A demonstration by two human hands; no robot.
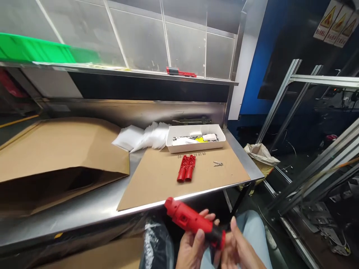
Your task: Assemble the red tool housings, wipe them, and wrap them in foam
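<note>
A red tubular plastic tool housing (193, 218) with a black band near one end is held over my lap, just off the table's front edge. My left hand (193, 243) is closed around its middle, thumb on the near side and fingertips showing beyond it. At the black-banded end, my right hand (238, 244) is closed about the housing, with the thumb by the black part; motion blur softens its fingers. On the cardboard sheet (157, 175) lie two red housing pieces (186, 169), side by side, and a small metal part (218, 163) to their right.
A white tray (196, 148) of small parts stands behind the red pieces, beside stacked white sheets (140, 138). A large cardboard box (61, 149) covers the table's left. Above, a shelf (126, 71) carries a green bin (36, 48) and another red-and-black piece (181, 71).
</note>
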